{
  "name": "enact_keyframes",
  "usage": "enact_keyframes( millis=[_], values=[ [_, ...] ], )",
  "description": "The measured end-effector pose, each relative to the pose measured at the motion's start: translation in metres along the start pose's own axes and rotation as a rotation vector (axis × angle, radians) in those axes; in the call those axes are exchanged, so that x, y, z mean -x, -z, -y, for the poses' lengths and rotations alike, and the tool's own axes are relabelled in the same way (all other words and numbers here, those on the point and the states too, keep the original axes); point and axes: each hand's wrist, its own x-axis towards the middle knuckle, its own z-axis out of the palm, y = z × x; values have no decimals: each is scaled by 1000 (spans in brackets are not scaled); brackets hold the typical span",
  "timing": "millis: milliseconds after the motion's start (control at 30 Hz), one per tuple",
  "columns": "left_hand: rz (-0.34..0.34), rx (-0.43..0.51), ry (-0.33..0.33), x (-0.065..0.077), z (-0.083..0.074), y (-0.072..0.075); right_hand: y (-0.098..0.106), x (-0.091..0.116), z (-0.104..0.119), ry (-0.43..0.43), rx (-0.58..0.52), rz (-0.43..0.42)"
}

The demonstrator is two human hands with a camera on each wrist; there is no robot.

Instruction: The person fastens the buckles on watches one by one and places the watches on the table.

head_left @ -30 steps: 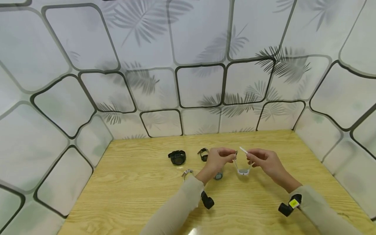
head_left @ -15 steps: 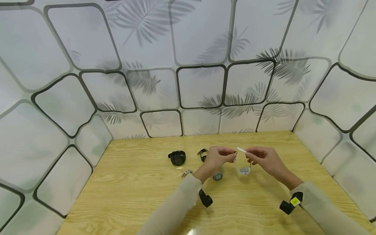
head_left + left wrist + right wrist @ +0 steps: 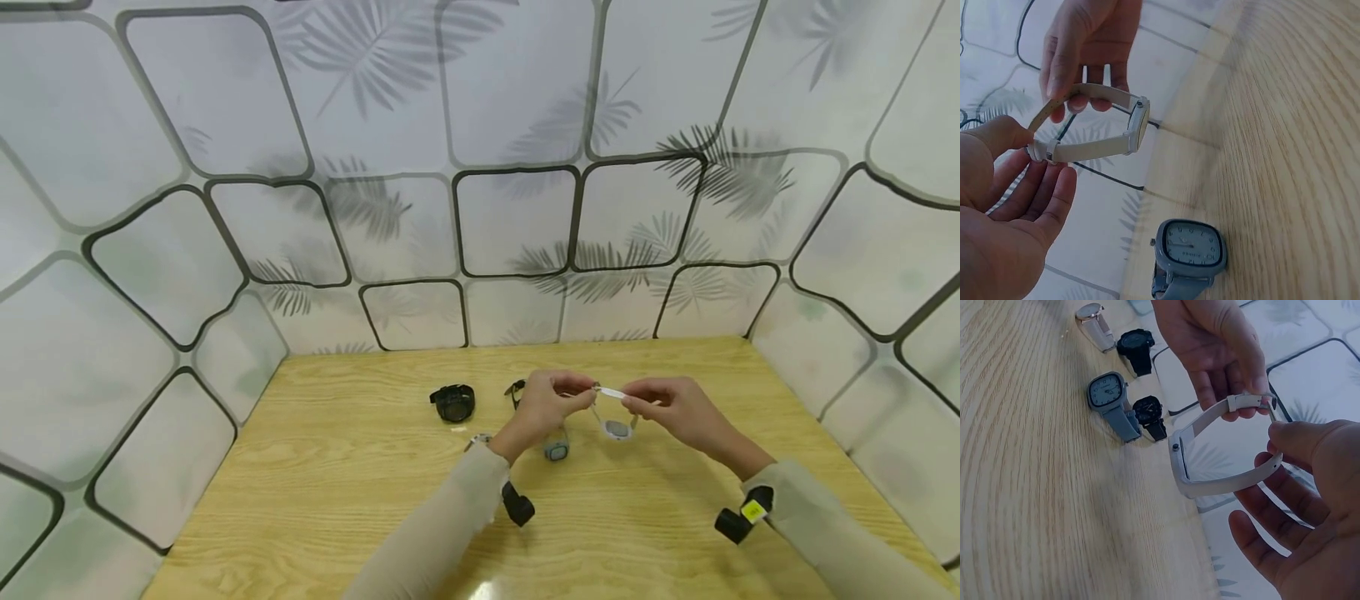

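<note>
A white wristwatch is held above the table between both hands, its dial hanging lowest and its strap bent into a loop. My left hand pinches the buckle end; the buckle and strap loop show between thumb and fingers in the left wrist view. With thumb and fingertips, my right hand pinches the holed strap near its free end. That tip meets the buckle in the right wrist view. A grey-blue watch with a squarish dial lies on the table below my left hand.
More watches lie on the wooden table: a large black one, a smaller black one partly behind my left hand, and a pale-strapped one by my left wrist. Patterned wall panels enclose the back and sides.
The strap's free end has swung down and left from upright to the buckle at my left fingers. The dial has risen slightly and shifted left.
</note>
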Motion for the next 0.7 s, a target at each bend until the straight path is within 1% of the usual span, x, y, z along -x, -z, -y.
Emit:
enact_keyframes(
  millis=[100, 200, 267, 400, 467, 600, 700],
  values=[
    [26, -107, -58, 0, 0, 1, -2, -2, 3, 24, 33, -3],
    [50, -161, -94, 0, 0, 1, -4, -3, 6, 35, 60, -15],
    [59, -173, -102, 0, -1, 1, -5, -4, 7, 32, 65, -19],
    [62, -167, -94, 1, -3, 2, -8, -4, 10, 21, 66, -39],
    [68, -166, -88, 1, -4, 2, -9, -4, 12, 31, 75, -47],
    [96, -185, -62, 2, -5, 2, -13, -4, 15, 57, 102, -47],
    [112, -200, -42, 3, -3, 2, -16, -3, 16, 52, 115, -45]
  ],
)
